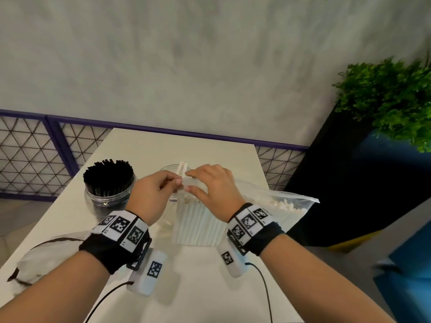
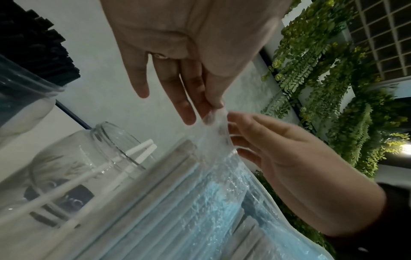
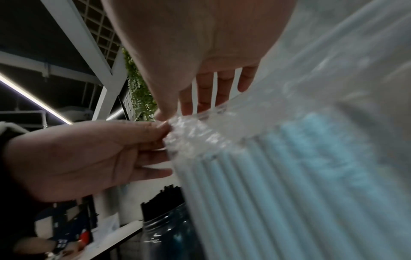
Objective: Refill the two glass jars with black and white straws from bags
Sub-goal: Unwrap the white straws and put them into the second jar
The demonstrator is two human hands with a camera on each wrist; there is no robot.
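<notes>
A clear bag of white straws (image 1: 198,226) stands upright on the white table (image 1: 210,283). My left hand (image 1: 179,182) and right hand (image 1: 188,181) each pinch the bag's top edge, close together. In the left wrist view the left hand (image 2: 214,107) pinches the crumpled plastic (image 2: 213,133), and the right hand (image 2: 231,126) holds it from the other side. The right wrist view shows the right hand (image 3: 171,114) and left hand (image 3: 164,133) on the same edge. A glass jar (image 1: 109,194) is full of black straws. Behind my hands, a second jar (image 2: 100,158) holds two white straws (image 1: 183,167).
Another clear bag (image 1: 286,203) with white straws lies on the table's right edge. A crumpled empty bag (image 1: 46,255) lies at the left front. A mesh railing (image 1: 35,155) and a grey wall stand behind the table. A dark planter with greenery (image 1: 391,101) is at the right.
</notes>
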